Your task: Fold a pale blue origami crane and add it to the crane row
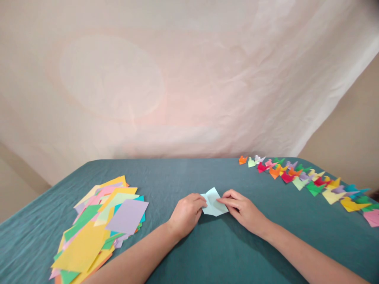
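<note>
A small, partly folded sheet of pale blue paper [213, 202] lies on the teal cloth [189, 244] in front of me. My left hand [187, 213] is curled, its fingertips pinching the paper's left edge. My right hand [240, 208] rests at the paper's right side, with its fingers pressed together on that edge. One corner of the paper stands up between the two hands.
A loose heap of coloured paper squares [100, 225] lies at the left, with a lilac sheet on top. A row of several small folded paper figures [308, 179] in many colours runs along the right edge. A pale sheet hangs behind the table.
</note>
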The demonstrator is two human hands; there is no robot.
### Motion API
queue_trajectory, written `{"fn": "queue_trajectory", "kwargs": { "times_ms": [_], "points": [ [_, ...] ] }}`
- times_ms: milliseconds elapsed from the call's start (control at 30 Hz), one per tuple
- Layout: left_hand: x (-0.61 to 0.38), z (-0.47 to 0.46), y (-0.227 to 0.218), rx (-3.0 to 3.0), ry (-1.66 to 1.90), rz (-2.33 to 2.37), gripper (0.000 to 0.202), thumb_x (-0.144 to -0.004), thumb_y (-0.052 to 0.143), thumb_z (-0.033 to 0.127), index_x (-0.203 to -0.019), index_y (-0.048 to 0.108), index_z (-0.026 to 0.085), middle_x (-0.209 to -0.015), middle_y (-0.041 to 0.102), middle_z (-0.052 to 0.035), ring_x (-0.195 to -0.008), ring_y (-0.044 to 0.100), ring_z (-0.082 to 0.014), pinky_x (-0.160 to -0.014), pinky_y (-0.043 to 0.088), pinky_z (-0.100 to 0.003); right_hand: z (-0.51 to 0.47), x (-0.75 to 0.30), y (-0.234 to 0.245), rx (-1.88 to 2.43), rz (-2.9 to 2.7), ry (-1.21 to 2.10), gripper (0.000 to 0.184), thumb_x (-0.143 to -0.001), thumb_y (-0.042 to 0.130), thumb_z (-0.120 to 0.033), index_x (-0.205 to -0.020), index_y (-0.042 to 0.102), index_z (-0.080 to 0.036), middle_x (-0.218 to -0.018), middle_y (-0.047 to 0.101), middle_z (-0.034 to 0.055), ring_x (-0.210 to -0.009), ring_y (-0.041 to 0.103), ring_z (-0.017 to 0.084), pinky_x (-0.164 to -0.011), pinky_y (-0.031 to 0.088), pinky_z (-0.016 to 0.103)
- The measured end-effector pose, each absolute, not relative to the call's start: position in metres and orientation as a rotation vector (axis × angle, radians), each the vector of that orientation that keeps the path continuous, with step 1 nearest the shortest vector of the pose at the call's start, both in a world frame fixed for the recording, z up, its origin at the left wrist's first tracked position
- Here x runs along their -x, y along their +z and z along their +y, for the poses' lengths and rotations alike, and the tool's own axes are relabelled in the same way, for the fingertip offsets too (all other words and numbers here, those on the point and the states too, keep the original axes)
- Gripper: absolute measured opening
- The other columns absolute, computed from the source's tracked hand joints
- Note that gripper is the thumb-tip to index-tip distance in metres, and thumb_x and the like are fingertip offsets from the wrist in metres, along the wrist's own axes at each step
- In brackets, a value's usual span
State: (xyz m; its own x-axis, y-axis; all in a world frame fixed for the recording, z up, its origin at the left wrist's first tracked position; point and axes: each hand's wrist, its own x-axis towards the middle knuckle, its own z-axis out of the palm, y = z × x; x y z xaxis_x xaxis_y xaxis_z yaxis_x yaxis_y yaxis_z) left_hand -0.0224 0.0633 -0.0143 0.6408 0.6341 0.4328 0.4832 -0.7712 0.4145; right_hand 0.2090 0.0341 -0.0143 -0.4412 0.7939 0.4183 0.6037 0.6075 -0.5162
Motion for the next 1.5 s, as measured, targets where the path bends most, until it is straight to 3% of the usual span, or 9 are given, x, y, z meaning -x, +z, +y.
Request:
{"fn": "queue_trajectory", "kwargs": {
  "times_ms": [267, 467, 600, 900, 1167, 1267, 1333, 1400, 1500],
  "points": [
    [0.022, 0.063, -0.012, -2.579, 0.837, 0.879, 0.028, -0.074, 0.048, 0.003, -0.091, 0.064, 0.018, -0.099, 0.065, -0.0055, -0.093, 0.06, -0.0175, -0.085, 0.048, -0.032, 0.035, -0.211, -0.018, 1.071, -2.305, 0.079, 0.032, -0.083, 0.05, -0.009, -0.099, 0.068, -0.029, -0.093, 0.058, 0.0062, -0.085, 0.055, 0.019, -0.073, 0.047, 0.034],
    [0.021, 0.057, -0.004, -2.708, 0.77, 0.878, 0.016, -0.079, 0.06, 0.023, -0.094, 0.063, 0.019, -0.095, 0.065, -0.006, -0.091, 0.059, -0.0208, -0.085, 0.045, -0.035, 0.032, -0.208, -0.011, 0.986, -2.317, 0.067, 0.03, -0.081, 0.046, -0.008, -0.098, 0.066, -0.024, -0.099, 0.062, 0.0076, -0.095, 0.054, 0.023, -0.081, 0.045, 0.043],
    [0.02, 0.056, -0.003, -2.726, 0.736, 0.888, 0.011, -0.084, 0.054, 0.023, -0.088, 0.063, 0.019, -0.089, 0.067, -0.0038, -0.085, 0.06, -0.0185, -0.08, 0.044, -0.032, 0.029, -0.205, -0.008, 0.978, -2.313, 0.146, 0.025, -0.083, 0.045, -0.011, -0.094, 0.065, -0.022, -0.093, 0.063, 0.0074, -0.088, 0.056, 0.021, -0.079, 0.045, 0.041],
    [0.019, 0.056, -0.002, -2.638, 0.701, 1.004, 0.021, -0.09, 0.046, 0.031, -0.087, 0.064, 0.021, -0.082, 0.067, -0.0018, -0.078, 0.061, -0.0163, -0.072, 0.043, -0.027, 0.026, -0.201, -0.004, 1.07, -2.139, 0.493, 0.02, -0.089, 0.043, -0.022, -0.085, 0.062, -0.019, -0.087, 0.063, 0.006, -0.079, 0.058, 0.016, -0.073, 0.046, 0.03],
    [0.021, 0.064, -0.007, -2.41, 0.752, 1.158, 0.02, -0.09, 0.046, 0.03, -0.1, 0.061, 0.022, -0.083, 0.066, 0.0004, -0.074, 0.061, -0.0147, -0.068, 0.047, -0.025, 0.034, -0.199, -0.011, 1.224, -1.964, 0.538, 0.025, -0.09, 0.043, -0.028, -0.076, 0.062, -0.018, -0.088, 0.06, 0.0052, -0.077, 0.057, 0.016, -0.07, 0.045, 0.028],
    [0.02, 0.06, -0.001, -2.482, 0.886, 1.146, 0.027, -0.088, 0.049, 0.028, -0.113, 0.054, 0.021, -0.105, 0.063, -0.0045, -0.097, 0.058, -0.0182, -0.087, 0.045, -0.032, 0.038, -0.199, -0.016, 1.291, -1.954, 0.539, 0.024, -0.089, 0.045, -0.027, -0.072, 0.061, -0.018, -0.09, 0.059, 0.0044, -0.072, 0.055, 0.014, -0.065, 0.043, 0.026],
    [0.016, 0.053, 0.006, -2.653, 0.894, 1.068, 0.03, -0.088, 0.048, 0.027, -0.117, 0.052, 0.021, -0.119, 0.056, -0.0062, -0.117, 0.046, -0.0217, -0.1, 0.035, -0.039, 0.04, -0.199, -0.018, 1.306, -1.959, 0.55, 0.023, -0.088, 0.046, -0.027, -0.072, 0.061, -0.018, -0.09, 0.058, 0.004, -0.07, 0.055, 0.014, -0.063, 0.042, 0.026],
    [0.012, 0.043, 0.012, -2.825, 0.729, 0.953, 0.03, -0.09, 0.046, 0.029, -0.118, 0.051, 0.023, -0.127, 0.051, -0.0048, -0.126, 0.036, -0.0222, -0.105, 0.029, -0.041, 0.042, -0.199, -0.02, 1.291, -1.968, 0.567, 0.022, -0.088, 0.046, -0.026, -0.074, 0.061, -0.018, -0.088, 0.058, 0.0038, -0.071, 0.055, 0.013, -0.063, 0.042, 0.026],
    [0.006, 0.03, 0.013, -2.928, 0.459, 0.906, 0.051, -0.09, 0.041, 0.045, -0.132, 0.037, 0.017, -0.139, 0.039, -0.0071, -0.132, 0.027, -0.0223, -0.109, 0.022, -0.039, 0.044, -0.198, -0.022, 1.262, -1.971, 0.57, 0.022, -0.088, 0.046, -0.025, -0.073, 0.061, -0.018, -0.086, 0.058, 0.0035, -0.072, 0.055, 0.014, -0.066, 0.043, 0.026]
  ]
}}
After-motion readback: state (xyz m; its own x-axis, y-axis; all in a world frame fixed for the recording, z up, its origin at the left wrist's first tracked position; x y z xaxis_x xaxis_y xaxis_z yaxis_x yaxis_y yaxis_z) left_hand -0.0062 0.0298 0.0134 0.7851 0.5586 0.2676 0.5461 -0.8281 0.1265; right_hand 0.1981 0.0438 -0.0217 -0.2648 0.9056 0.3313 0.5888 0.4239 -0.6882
